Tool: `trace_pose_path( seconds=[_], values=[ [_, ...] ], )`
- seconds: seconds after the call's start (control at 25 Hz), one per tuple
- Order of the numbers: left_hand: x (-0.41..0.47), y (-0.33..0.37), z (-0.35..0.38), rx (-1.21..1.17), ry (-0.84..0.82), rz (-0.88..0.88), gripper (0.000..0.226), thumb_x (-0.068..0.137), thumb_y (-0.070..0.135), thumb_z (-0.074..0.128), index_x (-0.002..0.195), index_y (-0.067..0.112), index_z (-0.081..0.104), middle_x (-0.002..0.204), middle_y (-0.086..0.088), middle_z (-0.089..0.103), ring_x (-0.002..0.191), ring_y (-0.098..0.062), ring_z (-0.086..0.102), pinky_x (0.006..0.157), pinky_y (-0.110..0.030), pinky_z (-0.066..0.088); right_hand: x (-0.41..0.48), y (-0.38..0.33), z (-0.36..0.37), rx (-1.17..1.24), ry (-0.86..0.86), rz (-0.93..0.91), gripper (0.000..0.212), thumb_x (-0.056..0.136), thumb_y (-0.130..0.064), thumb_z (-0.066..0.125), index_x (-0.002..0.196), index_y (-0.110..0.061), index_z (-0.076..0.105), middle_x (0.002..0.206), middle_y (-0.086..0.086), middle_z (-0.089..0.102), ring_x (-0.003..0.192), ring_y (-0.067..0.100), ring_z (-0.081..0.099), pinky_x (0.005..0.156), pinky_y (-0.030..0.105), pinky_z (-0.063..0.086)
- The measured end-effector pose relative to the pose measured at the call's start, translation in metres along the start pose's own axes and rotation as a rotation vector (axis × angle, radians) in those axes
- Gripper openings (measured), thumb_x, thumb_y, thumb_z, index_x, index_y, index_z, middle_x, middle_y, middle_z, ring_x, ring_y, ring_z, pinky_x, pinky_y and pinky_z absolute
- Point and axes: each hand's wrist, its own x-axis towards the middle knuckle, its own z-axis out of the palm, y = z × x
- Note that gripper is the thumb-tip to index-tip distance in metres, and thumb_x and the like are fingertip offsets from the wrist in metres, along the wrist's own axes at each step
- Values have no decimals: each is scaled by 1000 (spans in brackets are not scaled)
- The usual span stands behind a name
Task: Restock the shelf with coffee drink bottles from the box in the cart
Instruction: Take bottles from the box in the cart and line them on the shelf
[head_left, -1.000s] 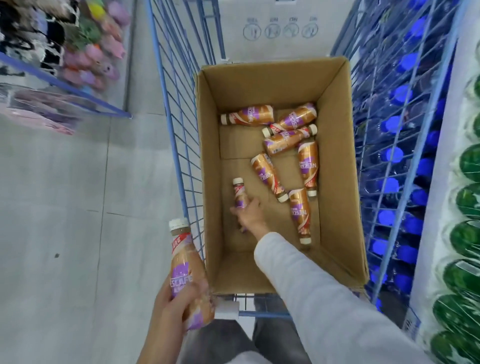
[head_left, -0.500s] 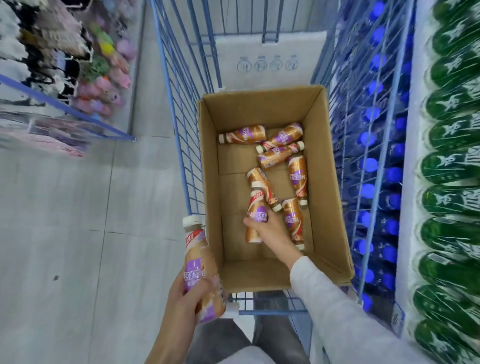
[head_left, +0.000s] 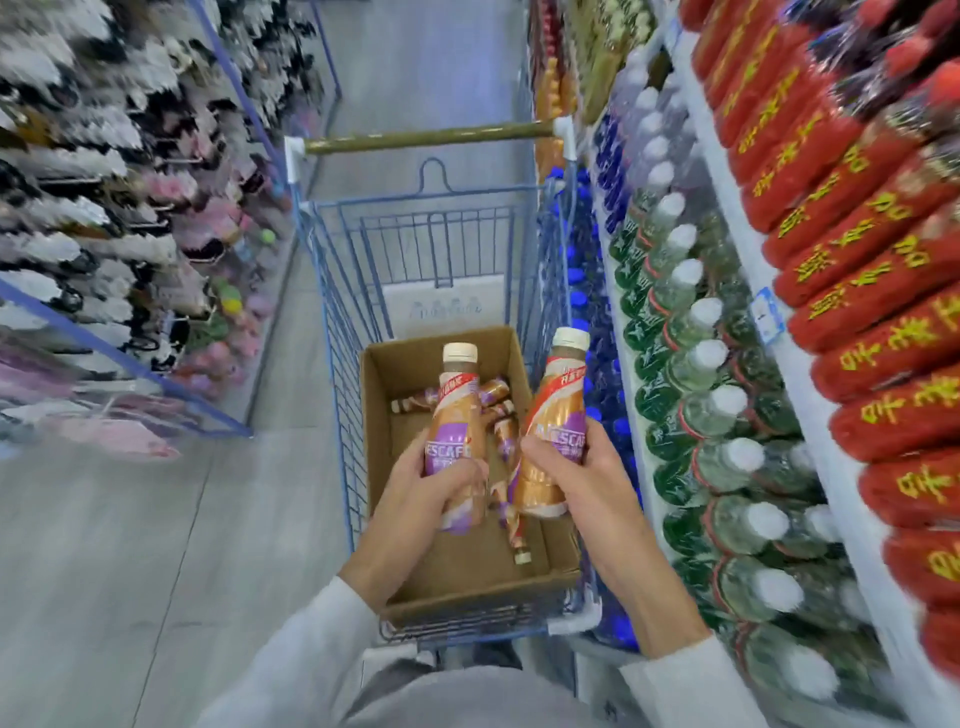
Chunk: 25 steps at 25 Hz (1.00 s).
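Two capped coffee bottles upright, more lying in box

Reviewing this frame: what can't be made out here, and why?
- Head view: how many coffee drink bottles remain in the brown cardboard box; the left hand, the right hand and their two held orange-and-purple bottles cover them.
- The shelf slot meant for coffee drinks: not identifiable.
- Hanging goods on the left rack: motion-blurred.
- Blue shelf price tag: too small to read.
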Motion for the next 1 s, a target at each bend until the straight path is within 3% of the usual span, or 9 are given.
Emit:
trace_pose_path(
  seconds=[0.16,0.36,0.6,0.72,0.84,1.0],
  values=[
    [-31,36,27,70,-198,157,41,73,22,77,112,19,66,104,-17,74,95,-38,71,86,-52,56,-65,-16,-16,45,118,-142,41,88,-16,74,125,-20,57,105,1,74,84,8,74,60,16,54],
    [-86,48,60,150,-474,270,43,69,18,77,110,14,65,102,-22,72,86,-37,70,82,-56,57,-156,3,-28,136,350,-249,42,89,-10,72,127,-15,56,106,5,73,79,6,73,59,16,54],
    [-163,24,113,243,-788,260,34,72,10,79,102,16,67,78,0,71,69,-17,68,62,-31,58,-281,38,-50,223,645,-333,37,88,-4,72,122,-9,57,96,3,71,69,0,68,55,13,50],
    [-204,2,146,304,-924,244,30,77,6,78,101,21,66,77,2,72,67,-13,69,64,-34,58,-338,60,-70,244,836,-370,39,86,-9,75,121,-14,58,99,-1,72,75,0,67,62,12,51],
    [-255,-23,182,344,-1044,223,37,66,19,81,100,25,68,81,0,73,75,-19,70,71,-37,56,-400,84,-93,294,990,-401,38,84,-16,77,118,-20,59,99,-4,73,80,3,68,68,18,52],
    [-336,-59,234,372,-1224,204,48,56,23,80,102,13,68,84,-14,72,70,-24,69,63,-36,58,-489,114,-125,338,1162,-452,33,84,-12,77,112,-17,60,94,-1,73,81,9,68,72,22,55]
  ],
)
